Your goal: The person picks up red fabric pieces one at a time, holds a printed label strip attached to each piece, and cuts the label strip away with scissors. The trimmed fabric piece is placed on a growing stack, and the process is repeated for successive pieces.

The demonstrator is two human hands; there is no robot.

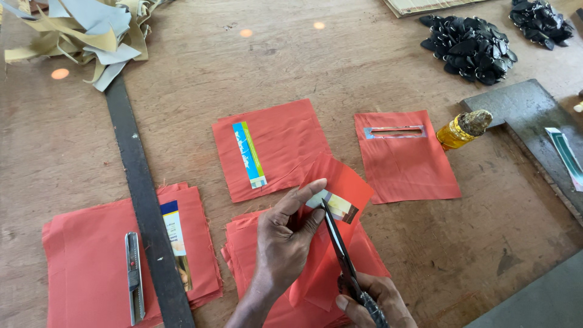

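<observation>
My left hand [285, 237] pinches a folded orange-red fabric piece [340, 182] that has a printed card strip glued on it. My right hand [370, 304] grips black scissors [340, 249], and their tips touch the strip where the fabric is folded. Under both hands lies a stack of orange-red fabric pieces [370, 255]. Beyond them lie a fabric piece with a blue and green card strip [250, 155] and another fabric piece with a cut slot [404, 155].
A long dark metal ruler [143, 194] crosses a second fabric stack [85, 261], with a utility knife [134, 276] on it. An amber glue bottle [461, 129], a grey slab [534, 115], black parts heaps [470, 45] and scrap strips [91, 30] lie on the wooden table.
</observation>
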